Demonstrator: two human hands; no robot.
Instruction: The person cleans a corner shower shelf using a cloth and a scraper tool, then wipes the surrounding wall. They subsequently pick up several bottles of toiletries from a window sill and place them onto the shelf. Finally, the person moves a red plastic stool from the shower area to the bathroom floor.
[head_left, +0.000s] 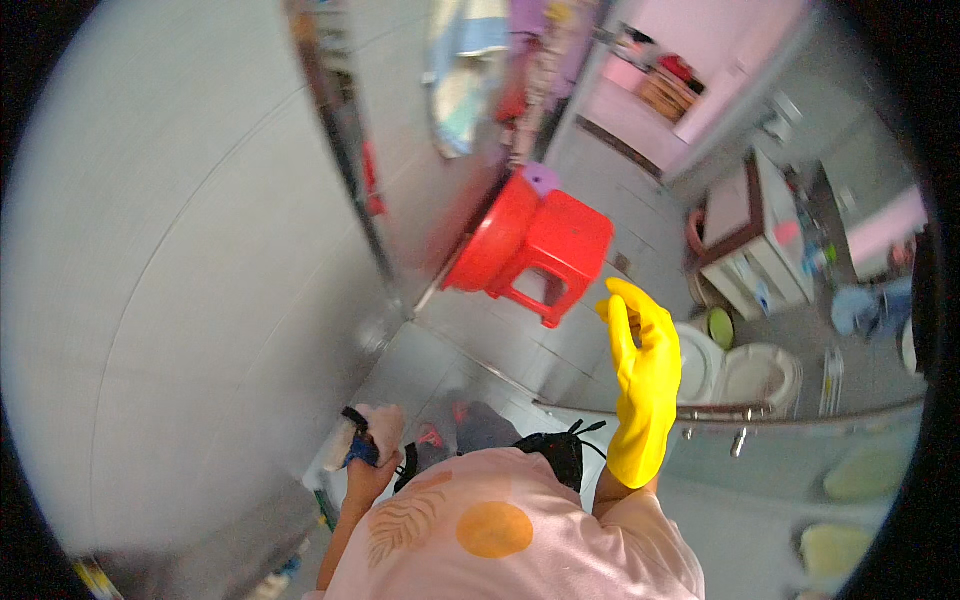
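My right hand (643,375) is raised in front of me at the right, covered by a yellow rubber glove that reaches past the wrist. Its fingers are bent, with a gap between thumb and fingers and nothing seen in it. Low at the left, near the grey wall, my left hand (384,432) is bare and smeared by motion. It closes around a blurred thing with pale, black and dark blue parts (360,445), whose kind I cannot make out.
Ahead, a red plastic stool (570,235) stands against a red basin (490,240). A white toilet (760,380) is behind the glass partition's rail (700,412). A vanity cabinet (765,255) stands right of the doorway. Towels (465,70) hang by the wall.
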